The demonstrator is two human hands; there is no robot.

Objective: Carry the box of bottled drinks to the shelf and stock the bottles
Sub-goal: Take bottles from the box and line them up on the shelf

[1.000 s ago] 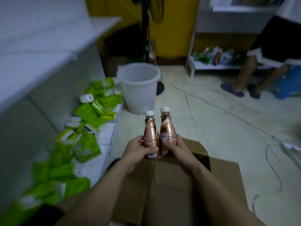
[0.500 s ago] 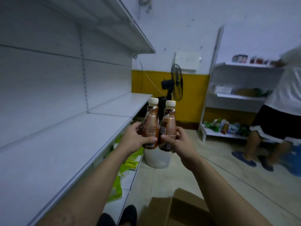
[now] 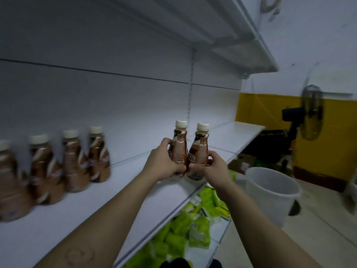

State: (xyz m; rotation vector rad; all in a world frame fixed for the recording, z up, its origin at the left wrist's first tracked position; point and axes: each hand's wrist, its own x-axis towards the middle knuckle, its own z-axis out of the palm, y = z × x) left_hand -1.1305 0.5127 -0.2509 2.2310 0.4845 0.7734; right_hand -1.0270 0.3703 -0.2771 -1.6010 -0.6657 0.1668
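My left hand (image 3: pixel 163 163) grips a brown coffee bottle with a cream cap (image 3: pixel 179 144). My right hand (image 3: pixel 214 169) grips a second such bottle (image 3: pixel 200 149) pressed against the first. Both bottles are upright, held over the front part of the white middle shelf (image 3: pixel 123 188). Several matching bottles (image 3: pixel 75 161) stand in a row on that shelf to the left, blurred. The cardboard box is out of view.
An upper shelf (image 3: pixel 251 41) overhangs above. Green packets (image 3: pixel 179 235) lie on the bottom shelf below my arms. A white bucket (image 3: pixel 270 192) stands on the floor at right, with a dark standing fan (image 3: pixel 309 113) against the yellow wall behind it.
I have lifted the two bottles from above the box up and leftward to the middle shelf. My view has swung left, bringing the stocked row into sight and losing the box and the other person.
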